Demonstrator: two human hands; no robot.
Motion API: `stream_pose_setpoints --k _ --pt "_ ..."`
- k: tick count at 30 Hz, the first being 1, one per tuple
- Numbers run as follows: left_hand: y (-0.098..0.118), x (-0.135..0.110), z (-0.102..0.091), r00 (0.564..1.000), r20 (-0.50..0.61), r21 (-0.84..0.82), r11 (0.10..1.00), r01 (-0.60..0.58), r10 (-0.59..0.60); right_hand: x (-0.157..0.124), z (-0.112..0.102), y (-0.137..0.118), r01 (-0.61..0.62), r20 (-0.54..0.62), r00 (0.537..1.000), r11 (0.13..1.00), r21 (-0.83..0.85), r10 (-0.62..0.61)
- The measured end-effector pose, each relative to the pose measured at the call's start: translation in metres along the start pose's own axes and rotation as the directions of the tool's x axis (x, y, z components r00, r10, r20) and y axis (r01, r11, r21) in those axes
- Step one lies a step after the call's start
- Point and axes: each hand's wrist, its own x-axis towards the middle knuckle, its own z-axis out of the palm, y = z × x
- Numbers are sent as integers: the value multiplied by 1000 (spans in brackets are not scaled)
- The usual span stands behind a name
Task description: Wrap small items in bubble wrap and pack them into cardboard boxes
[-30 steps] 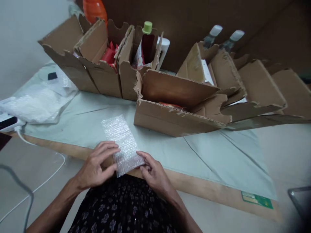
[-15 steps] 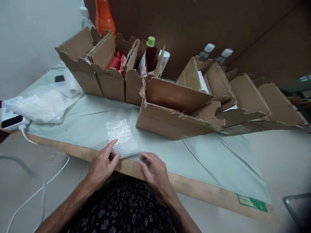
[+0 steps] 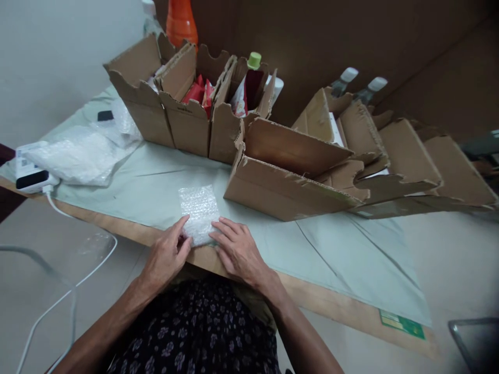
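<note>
A small sheet of bubble wrap [image 3: 198,205] lies on the pale green cloth [image 3: 156,187] at the table's near edge, its near end rolled or folded over. My left hand [image 3: 167,255] pinches the left side of that rolled end, thumb against the wrap. On the right side of the roll my right hand [image 3: 236,250] lies flat, fingers stretched out and pressing down. Whatever may be inside the fold is hidden.
Torn cardboard boxes [image 3: 280,182] run along the back; the left ones [image 3: 187,122] hold red packets and a green-capped bottle [image 3: 254,61]. A clear plastic bag [image 3: 78,156] and a white device with cable [image 3: 31,179] lie left. An orange bottle [image 3: 180,21] stands behind.
The bubble wrap has been rolled up from its near end and looks shorter. Both hands moved forward onto the table, and my right hand now lies flat on the roll.
</note>
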Motion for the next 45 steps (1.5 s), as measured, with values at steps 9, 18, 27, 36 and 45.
stream_pose_setpoints --k 9,18,27,36,45 --pt "0 8 1 1000 -7 72 997 2 -1 16 -3 15 15 148 989 998 -58 -6" --pt "1 -4 -5 967 -45 17 968 -252 252 13 -4 11 -133 75 990 973 189 121" --pt "-11 27 2 997 -53 109 993 -54 60 11 1 9 -64 -113 992 998 -17 62" --pt "-4 16 -19 954 -21 97 951 -294 298 25 2 11 -76 13 997 992 100 75" --pt "-13 43 -9 985 -143 68 994 -86 95 43 7 8 -117 10 993 991 -62 118"
